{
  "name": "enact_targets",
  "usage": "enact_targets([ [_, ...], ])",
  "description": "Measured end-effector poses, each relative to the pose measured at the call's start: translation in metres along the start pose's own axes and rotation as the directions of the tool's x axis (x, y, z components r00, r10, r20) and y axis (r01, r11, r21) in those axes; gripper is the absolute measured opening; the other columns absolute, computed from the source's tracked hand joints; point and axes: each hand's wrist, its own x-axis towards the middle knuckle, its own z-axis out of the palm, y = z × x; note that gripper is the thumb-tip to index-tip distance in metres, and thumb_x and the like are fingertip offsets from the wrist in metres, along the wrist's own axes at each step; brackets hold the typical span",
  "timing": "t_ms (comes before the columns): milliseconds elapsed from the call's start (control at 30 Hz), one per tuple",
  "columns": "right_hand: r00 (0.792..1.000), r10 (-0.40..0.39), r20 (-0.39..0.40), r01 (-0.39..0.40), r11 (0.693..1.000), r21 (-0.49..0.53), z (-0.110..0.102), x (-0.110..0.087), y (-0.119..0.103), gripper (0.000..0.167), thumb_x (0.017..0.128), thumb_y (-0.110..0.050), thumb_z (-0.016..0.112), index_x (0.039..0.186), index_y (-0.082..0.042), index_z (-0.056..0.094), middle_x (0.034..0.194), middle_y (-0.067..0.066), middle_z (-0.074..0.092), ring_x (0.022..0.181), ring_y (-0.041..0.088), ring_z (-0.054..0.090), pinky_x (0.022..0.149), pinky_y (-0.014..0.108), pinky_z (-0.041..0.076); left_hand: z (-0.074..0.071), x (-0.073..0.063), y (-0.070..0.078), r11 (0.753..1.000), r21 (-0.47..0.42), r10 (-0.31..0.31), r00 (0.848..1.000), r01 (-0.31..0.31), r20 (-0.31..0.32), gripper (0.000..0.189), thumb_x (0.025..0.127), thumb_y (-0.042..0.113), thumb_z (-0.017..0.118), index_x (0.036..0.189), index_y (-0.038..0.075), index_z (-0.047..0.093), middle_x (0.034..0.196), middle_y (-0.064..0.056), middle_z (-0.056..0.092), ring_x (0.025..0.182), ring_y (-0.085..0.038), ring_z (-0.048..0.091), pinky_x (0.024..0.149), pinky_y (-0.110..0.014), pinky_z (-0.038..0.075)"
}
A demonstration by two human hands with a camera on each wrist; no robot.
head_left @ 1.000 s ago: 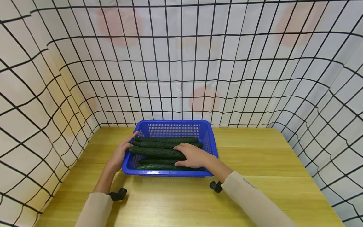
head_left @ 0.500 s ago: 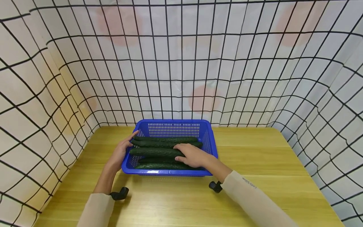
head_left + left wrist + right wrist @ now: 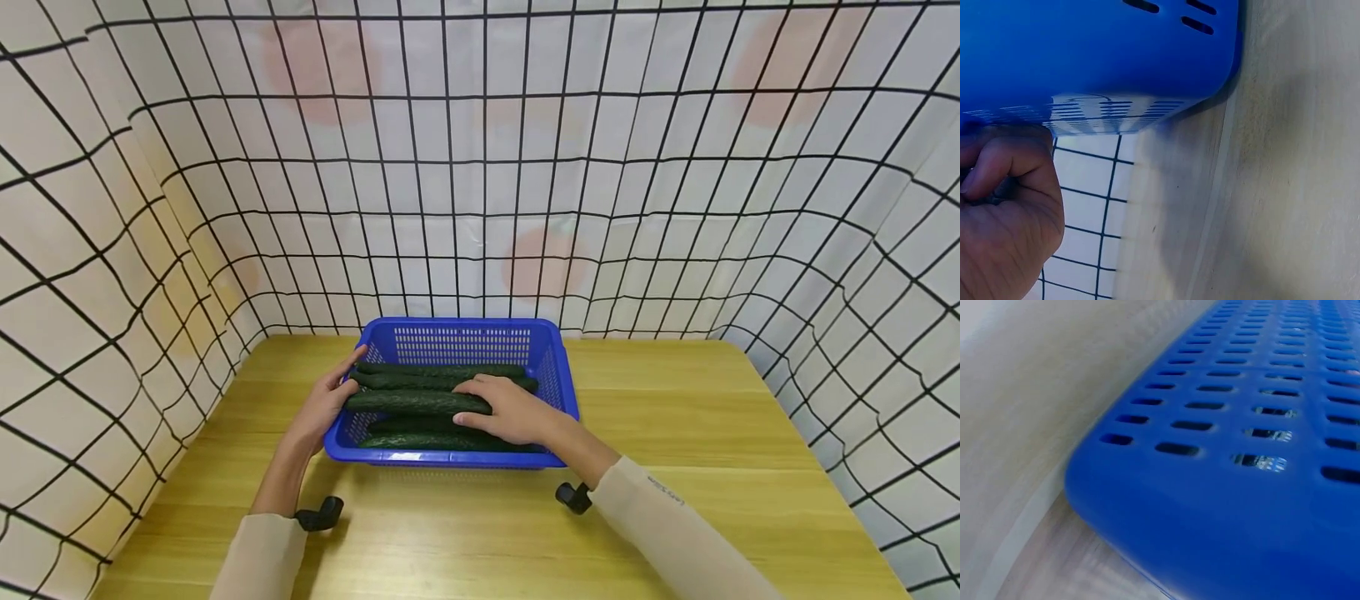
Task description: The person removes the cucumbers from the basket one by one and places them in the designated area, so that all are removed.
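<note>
A blue plastic basket (image 3: pixel 450 457) on the table holds several long dark-green cucumbers lying crosswise. My right hand (image 3: pixel 510 410) reaches over the basket's right front corner and grips the right end of a cucumber (image 3: pixel 408 402) that lies above the others. At the basket's left side, my left hand (image 3: pixel 324 408) holds the rim, one finger stretched along it and the thumb close to that cucumber's left end. Curled fingers of the left hand (image 3: pixel 1013 206) show beside the basket wall (image 3: pixel 1097 56) in the left wrist view. Only the slotted basket wall (image 3: pixel 1166 494) and the table appear in the right wrist view.
The wooden table (image 3: pixel 675 417) extends to both sides of the basket and in front of it. A black wire grid (image 3: pixel 480 208) over pale sheeting encloses the back and sides. Small black camera mounts (image 3: pixel 321 513) sit at both wrists.
The gripped cucumber has risen slightly at its near edge and the right thumb has moved up onto it. The left thumb has shifted slightly inward. The basket stays in place.
</note>
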Motion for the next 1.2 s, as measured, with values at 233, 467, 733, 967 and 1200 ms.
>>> enact_targets([
  [233, 0.996, -0.044, -0.077, 0.038, 0.996, -0.077, -0.006, -0.001, -0.004, 0.055, 0.101, -0.055, 0.057, 0.148, -0.027, 0.057, 0.132, -0.002, 0.063, 0.115, 0.014, 0.063, 0.098, 0.037, 0.055, 0.000, 0.003, -0.004, 1.000, -0.013, -0.006, 1.000, 0.006, -0.031, 0.072, 0.101, 0.006, 0.047, 0.165, 0.032, 0.025, 0.170, -0.013, 0.024, 0.108, -0.023, 0.062, 0.084, -0.036, 0.059],
  [467, 0.984, -0.097, -0.149, 0.057, 0.967, -0.249, -0.026, -0.009, -0.015, 0.051, 0.102, -0.053, 0.056, 0.146, -0.028, 0.059, 0.132, -0.003, 0.066, 0.110, 0.016, 0.066, 0.088, 0.037, 0.058, 0.001, 0.003, -0.002, 0.999, -0.040, -0.015, 0.999, 0.013, -0.050, 0.077, 0.099, 0.002, 0.052, 0.164, 0.033, 0.027, 0.158, -0.020, 0.043, 0.077, -0.013, 0.070, 0.070, -0.034, 0.063],
  [733, 0.957, -0.144, -0.253, 0.071, 0.958, -0.276, -0.053, -0.026, -0.004, 0.042, 0.101, -0.042, 0.064, 0.138, -0.024, 0.067, 0.130, 0.003, 0.070, 0.119, 0.026, 0.067, 0.099, 0.047, 0.055, 0.002, 0.001, 0.000, 0.999, 0.027, -0.015, 0.997, 0.017, -0.079, 0.076, 0.098, 0.004, 0.054, 0.163, 0.034, 0.030, 0.166, -0.016, 0.033, 0.100, -0.024, 0.067, 0.080, -0.041, 0.063],
  [967, 0.952, -0.061, -0.300, 0.006, 0.983, -0.182, -0.068, -0.047, 0.023, 0.041, 0.100, -0.035, 0.067, 0.138, -0.020, 0.066, 0.136, 0.007, 0.066, 0.127, 0.032, 0.061, 0.104, 0.054, 0.052, 0.003, 0.001, 0.002, 0.998, 0.057, -0.013, 0.992, 0.021, -0.129, 0.073, 0.097, 0.006, 0.055, 0.161, 0.034, 0.036, 0.145, -0.022, 0.057, 0.088, -0.028, 0.072, 0.072, -0.045, 0.064],
  [1200, 0.949, 0.016, -0.314, -0.046, 0.995, -0.089, -0.082, -0.072, 0.050, 0.040, 0.102, -0.033, 0.065, 0.139, -0.019, 0.063, 0.139, 0.008, 0.061, 0.129, 0.034, 0.058, 0.106, 0.056, 0.050, 0.005, 0.000, 0.004, 0.995, 0.097, -0.013, 0.986, 0.030, -0.168, 0.070, 0.096, 0.007, 0.058, 0.159, 0.033, 0.042, 0.072, -0.007, 0.064, 0.071, -0.027, 0.072, 0.064, -0.040, 0.064],
])
